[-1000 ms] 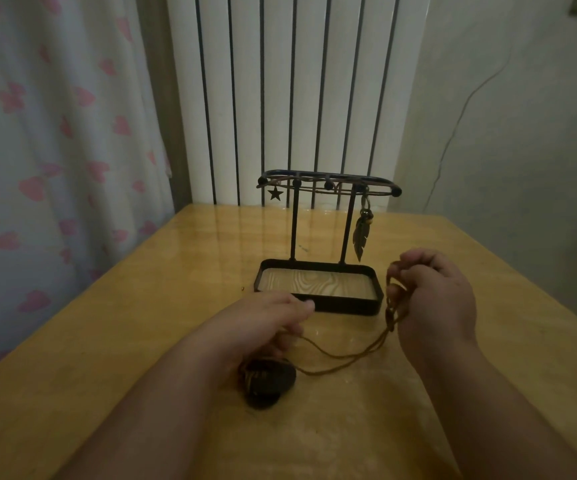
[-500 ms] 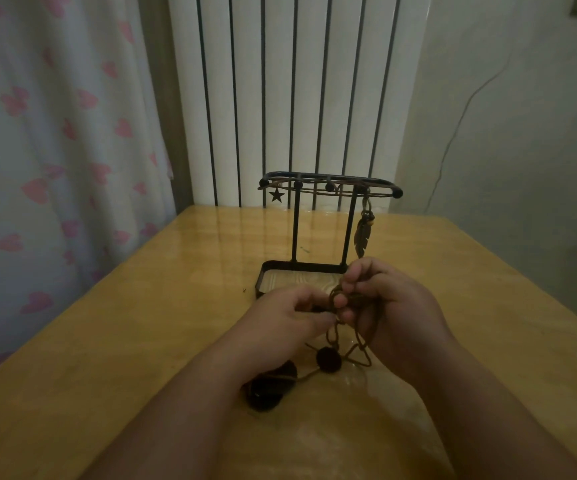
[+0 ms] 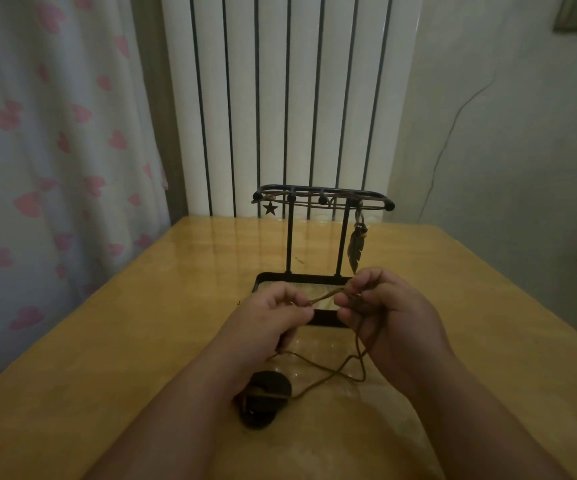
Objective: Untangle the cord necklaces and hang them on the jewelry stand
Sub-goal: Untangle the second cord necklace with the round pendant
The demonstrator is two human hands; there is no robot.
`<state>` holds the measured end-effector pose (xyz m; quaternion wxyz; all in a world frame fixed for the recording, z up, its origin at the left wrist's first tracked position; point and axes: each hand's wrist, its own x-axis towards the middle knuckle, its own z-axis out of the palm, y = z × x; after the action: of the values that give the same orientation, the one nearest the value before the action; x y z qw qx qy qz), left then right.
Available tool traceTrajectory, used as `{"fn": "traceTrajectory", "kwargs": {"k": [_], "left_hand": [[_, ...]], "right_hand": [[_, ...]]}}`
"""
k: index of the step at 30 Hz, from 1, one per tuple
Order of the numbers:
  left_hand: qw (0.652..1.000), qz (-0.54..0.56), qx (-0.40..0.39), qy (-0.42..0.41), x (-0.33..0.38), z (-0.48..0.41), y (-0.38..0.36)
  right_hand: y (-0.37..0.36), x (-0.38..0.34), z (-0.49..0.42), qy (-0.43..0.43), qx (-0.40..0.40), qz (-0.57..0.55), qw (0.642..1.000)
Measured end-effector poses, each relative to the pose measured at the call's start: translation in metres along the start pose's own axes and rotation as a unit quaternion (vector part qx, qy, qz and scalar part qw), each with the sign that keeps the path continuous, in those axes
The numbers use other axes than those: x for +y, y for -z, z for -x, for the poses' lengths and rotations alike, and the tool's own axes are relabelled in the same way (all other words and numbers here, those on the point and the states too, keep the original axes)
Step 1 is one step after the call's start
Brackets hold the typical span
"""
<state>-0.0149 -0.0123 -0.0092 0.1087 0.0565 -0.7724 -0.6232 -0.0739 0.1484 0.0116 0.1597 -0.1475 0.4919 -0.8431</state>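
The brown cord necklace (image 3: pixel 325 297) is held up just in front of the jewelry stand (image 3: pixel 290 237). A short stretch is pulled taut between the two hands, probably to work a knot or crossing loose. The left hand (image 3: pixel 273 320) pinches one end of that stretch with curled fingers (image 3: pixel 297 311), and the right hand (image 3: pixel 387 317) pinches the other. Slack loops trail down to the dark round pendant (image 3: pixel 263 403), which rests on the tabletop (image 3: pixel 124 341), its weight off the cord. The stand's top bar already carries cords, with a star charm (image 3: pixel 270 208) and a feather pendant (image 3: pixel 355 256) hanging.
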Motion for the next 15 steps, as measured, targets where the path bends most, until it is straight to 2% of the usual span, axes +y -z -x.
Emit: {"fn": "traceTrajectory", "kwargs": {"k": [5,9,11,13,15], "left_hand": [[0.994,-0.059,0.088,-0.006,-0.004,-0.004,0.003],[0.988,0.017,0.153,-0.009,-0.009,-0.009,0.009],[0.983,0.054,0.177,-0.003,-0.009,-0.010,0.012],[0.978,0.062,0.198,-0.015,-0.008,-0.011,0.014],[0.976,0.020,0.215,-0.025,-0.008,-0.011,0.017]], "right_hand": [[-0.004,-0.001,0.002,-0.007,0.012,-0.013,1.000],[-0.006,-0.002,0.002,-0.006,0.044,0.030,0.999],[-0.003,0.001,0.001,0.024,0.078,0.167,0.983],[0.003,0.005,-0.002,0.076,0.111,0.345,0.929],[0.006,0.008,-0.003,0.106,0.107,0.451,0.880]]}}
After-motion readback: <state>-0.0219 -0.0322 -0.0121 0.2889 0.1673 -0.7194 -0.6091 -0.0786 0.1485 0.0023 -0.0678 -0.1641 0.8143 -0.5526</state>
